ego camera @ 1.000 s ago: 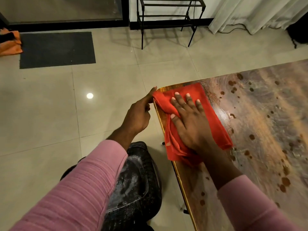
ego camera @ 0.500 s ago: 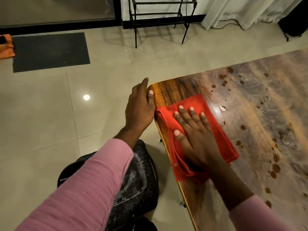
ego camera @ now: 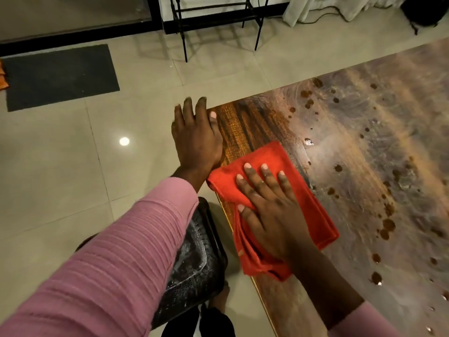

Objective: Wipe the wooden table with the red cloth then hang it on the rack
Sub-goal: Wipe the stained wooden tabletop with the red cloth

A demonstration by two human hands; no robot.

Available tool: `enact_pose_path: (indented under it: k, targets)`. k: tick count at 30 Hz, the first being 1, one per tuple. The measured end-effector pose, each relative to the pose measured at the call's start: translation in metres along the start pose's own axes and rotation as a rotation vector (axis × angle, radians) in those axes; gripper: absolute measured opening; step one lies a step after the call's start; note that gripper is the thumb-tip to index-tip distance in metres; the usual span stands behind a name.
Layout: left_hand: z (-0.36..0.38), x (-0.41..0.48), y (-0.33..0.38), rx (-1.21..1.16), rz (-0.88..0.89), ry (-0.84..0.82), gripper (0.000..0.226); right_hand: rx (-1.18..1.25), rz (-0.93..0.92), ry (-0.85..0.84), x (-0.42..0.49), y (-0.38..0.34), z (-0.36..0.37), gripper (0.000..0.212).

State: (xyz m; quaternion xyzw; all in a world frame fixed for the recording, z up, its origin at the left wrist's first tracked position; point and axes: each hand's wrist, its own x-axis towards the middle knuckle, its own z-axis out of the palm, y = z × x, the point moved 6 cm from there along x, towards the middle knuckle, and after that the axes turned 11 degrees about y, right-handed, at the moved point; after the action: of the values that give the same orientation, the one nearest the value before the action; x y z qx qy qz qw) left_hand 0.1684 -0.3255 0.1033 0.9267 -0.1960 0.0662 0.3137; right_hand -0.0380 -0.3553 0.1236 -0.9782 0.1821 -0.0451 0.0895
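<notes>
Fingers [ego camera: 264, 177] on spotted wooden table's [ego camera: 364, 166] cloth [ego camera: 303, 203]

Pale glossy tiles [ego camera: 60, 171] cover the floor, with a round glint of a lamp [ego camera: 124, 141] at middle left. A dark mat [ego camera: 60, 76] lies at upper left, an orange scrap [ego camera: 3, 77] touching its left end at the frame edge. Along the top runs a black-framed glass door [ego camera: 73, 13], then white curtains [ego camera: 323, 7] with a cable [ego camera: 320, 18] at upper right. A black chair [ego camera: 194, 259] stands at lower centre
</notes>
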Motion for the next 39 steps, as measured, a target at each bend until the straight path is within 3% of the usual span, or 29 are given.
enact_pose_path:
  k: [4,11,16,18,25,29,33,39]
  targets:
    - [-0.001,-0.002,0.001,0.008,0.010,0.008,0.045,0.056,0.095,0.041,-0.008,-0.018,0.000,0.055]
    - [-0.006,-0.005,0.004,0.069,0.052,0.041,0.045,0.056,-0.110,-0.021,-0.033,-0.013,0.004,0.054]
    - [-0.009,-0.007,0.006,0.088,0.055,0.069,0.043,0.037,0.126,0.047,-0.022,0.011,-0.006,0.055]
    - [-0.010,-0.006,0.009,0.100,0.068,0.081,0.044,0.057,0.143,0.048,-0.029,-0.005,-0.005,0.056]
    - [-0.014,-0.011,0.017,0.147,0.140,0.049,0.043,0.043,-0.144,-0.031,-0.067,-0.020,0.004,0.055]
    - [-0.020,-0.038,0.015,0.129,0.117,0.010,0.045,-0.008,0.009,0.023,-0.062,0.017,-0.004,0.056]
    - [-0.026,-0.080,0.014,0.038,0.032,-0.003,0.048,0.040,0.090,0.071,-0.067,0.008,-0.009,0.055]
    - [-0.031,-0.109,0.014,-0.027,-0.038,-0.048,0.051,0.089,-0.223,-0.031,-0.122,-0.027,-0.001,0.057]
